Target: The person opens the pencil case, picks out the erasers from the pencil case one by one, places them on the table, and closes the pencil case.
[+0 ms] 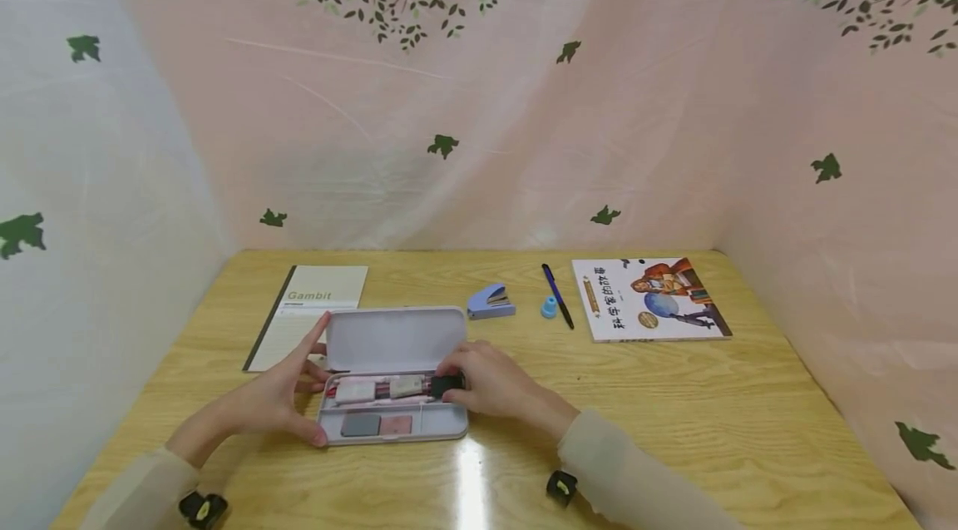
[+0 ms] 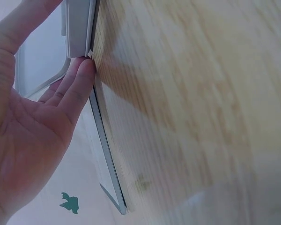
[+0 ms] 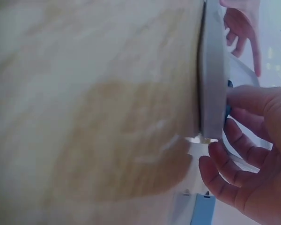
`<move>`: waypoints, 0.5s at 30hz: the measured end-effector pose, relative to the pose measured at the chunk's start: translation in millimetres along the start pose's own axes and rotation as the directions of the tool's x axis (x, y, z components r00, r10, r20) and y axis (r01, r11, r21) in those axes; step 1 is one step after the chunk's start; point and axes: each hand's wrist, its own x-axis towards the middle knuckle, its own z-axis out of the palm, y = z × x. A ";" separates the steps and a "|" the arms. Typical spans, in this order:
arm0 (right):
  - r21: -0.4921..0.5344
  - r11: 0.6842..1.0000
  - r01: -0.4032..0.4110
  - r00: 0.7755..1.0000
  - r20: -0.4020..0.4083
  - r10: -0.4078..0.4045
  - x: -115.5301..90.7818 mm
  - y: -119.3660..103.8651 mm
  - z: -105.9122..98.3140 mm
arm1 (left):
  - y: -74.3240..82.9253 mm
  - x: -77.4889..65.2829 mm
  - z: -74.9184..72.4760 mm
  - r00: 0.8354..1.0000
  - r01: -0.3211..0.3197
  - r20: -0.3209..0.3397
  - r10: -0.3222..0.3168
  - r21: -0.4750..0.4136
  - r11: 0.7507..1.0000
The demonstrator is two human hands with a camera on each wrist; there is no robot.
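Okay | my left grip [image 1: 280, 393] clasps the left end of the pencil case [image 1: 397, 340], probably to steady it | my right grip [image 1: 490, 380] pinches a dark item [image 1: 444, 386] inside the case's back compartment, right end

The raised lid [image 1: 397, 339] blocks the pencil case [image 1: 445, 420] from behind (its front offers passage).

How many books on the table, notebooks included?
2: a notebook at the left, partly hidden by the pencil case and left hand; an illustrated book at the right. No third shows.
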 end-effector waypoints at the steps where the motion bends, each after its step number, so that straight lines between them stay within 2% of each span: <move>1: 0.005 1.000 -0.003 1.000 -0.002 0.003 -0.2 0.1 -1.1 | -0.1 0.0 0.0 1.000 0.001 0.000 -0.001 -0.003 1.000; 8: 0.152 0.988 -0.040 0.999 0.027 0.036 -10.1 2.2 -17.1 | -2.0 -3.6 2.5 0.999 0.048 0.001 -0.048 0.000 0.999; 11: 0.212 0.976 -0.056 0.998 0.023 0.053 -20.6 8.3 -27.6 | -3.5 -4.1 3.3 0.999 0.032 -0.004 -0.032 0.002 0.999; 15: 0.239 0.969 -0.065 0.998 0.000 0.067 -34.5 23.5 -44.7 | -5.0 -1.1 2.1 1.000 0.005 -0.020 -0.004 0.004 1.000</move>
